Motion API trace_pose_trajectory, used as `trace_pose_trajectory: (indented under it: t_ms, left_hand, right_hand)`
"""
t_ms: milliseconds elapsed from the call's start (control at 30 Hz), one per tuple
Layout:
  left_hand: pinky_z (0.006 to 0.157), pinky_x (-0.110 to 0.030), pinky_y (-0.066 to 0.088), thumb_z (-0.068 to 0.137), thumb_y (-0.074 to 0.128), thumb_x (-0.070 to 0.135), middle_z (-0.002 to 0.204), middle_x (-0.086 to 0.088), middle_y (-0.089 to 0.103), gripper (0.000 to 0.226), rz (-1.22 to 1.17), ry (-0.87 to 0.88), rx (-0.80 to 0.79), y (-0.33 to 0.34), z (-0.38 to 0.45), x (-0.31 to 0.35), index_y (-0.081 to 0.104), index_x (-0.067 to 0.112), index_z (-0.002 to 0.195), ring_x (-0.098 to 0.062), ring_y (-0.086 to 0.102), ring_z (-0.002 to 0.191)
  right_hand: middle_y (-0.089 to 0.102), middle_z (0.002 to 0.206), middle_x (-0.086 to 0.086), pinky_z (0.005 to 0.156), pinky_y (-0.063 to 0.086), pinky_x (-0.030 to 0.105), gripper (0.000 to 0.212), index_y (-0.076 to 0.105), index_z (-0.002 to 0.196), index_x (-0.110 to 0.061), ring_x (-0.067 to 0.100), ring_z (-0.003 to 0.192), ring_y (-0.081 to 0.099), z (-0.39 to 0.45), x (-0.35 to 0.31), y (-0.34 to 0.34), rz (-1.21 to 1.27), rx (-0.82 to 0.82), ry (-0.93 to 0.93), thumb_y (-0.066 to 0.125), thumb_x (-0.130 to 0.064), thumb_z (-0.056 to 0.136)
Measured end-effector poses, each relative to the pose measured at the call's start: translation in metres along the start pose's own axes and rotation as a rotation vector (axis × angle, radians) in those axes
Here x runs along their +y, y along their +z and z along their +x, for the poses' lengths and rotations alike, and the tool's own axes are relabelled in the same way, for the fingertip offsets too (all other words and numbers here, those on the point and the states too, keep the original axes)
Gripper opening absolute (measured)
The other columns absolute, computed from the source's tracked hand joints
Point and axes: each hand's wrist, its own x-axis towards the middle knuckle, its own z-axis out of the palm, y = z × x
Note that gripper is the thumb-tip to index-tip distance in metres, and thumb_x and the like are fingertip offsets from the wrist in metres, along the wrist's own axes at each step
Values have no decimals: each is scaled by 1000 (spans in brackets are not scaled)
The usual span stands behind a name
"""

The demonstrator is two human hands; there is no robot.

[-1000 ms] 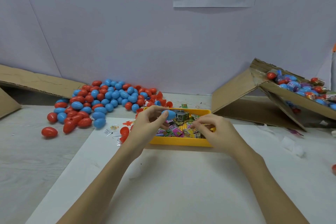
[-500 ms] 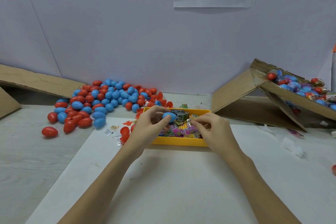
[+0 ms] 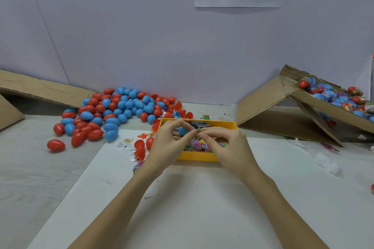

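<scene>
The left hand point(image 3: 170, 144) grips a blue plastic egg point(image 3: 183, 131) in curled fingers point(image 3: 174, 125) over a yellow tray point(image 3: 199, 156). The right hand point(image 3: 227, 145) pinches a small item point(image 3: 200, 130) beside it.

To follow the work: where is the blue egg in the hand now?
In the head view, the blue egg is near the centre, gripped by the left hand above the yellow tray; the right hand pinches a small packet beside it.
</scene>
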Motion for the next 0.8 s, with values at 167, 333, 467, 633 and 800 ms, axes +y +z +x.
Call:
trace_pose_trajectory:
  t_ms: [167,333,467,633,800]
  left_hand:
    - [73,-13,53,97,68,23,114,1,56,9,248,165,6,-1,-1,-5,72,16,100,-8,61,93]
    - [79,-28,54,97,66,9,123,-16,57,13,524,440,-18,2,-4,-9,73,1,104,-26,62,98]
    - [82,-24,50,92,71,5,125,-19,59,9,597,507,-41,3,-6,-8,76,2,100,-31,62,103]
    - [84,-17,45,87,78,9,124,-17,60,11,585,514,-31,4,-7,-6,76,6,98,-26,64,101]
    - [85,-7,38,82,82,7,123,-18,62,15,587,510,-31,5,-7,-5,77,6,96,-27,65,99]
  right_hand:
    - [75,93,-11,83,58,25,13,74,97,-19,4,93,71,2,4,0,30,39,78,66,-29,99]
    - [73,103,-12,83,55,18,21,71,113,-22,2,97,68,0,5,2,-21,10,80,76,-22,92]
    - [72,94,-13,77,52,14,8,77,100,-21,2,90,65,-2,5,6,-109,-13,78,73,-24,95]
    - [69,103,-11,83,51,15,18,76,107,-21,4,99,63,-2,-2,8,-112,17,97,68,-34,97]
    - [72,97,-10,78,52,14,13,75,106,-19,3,90,66,-1,-4,6,-105,-32,108,75,-18,93]
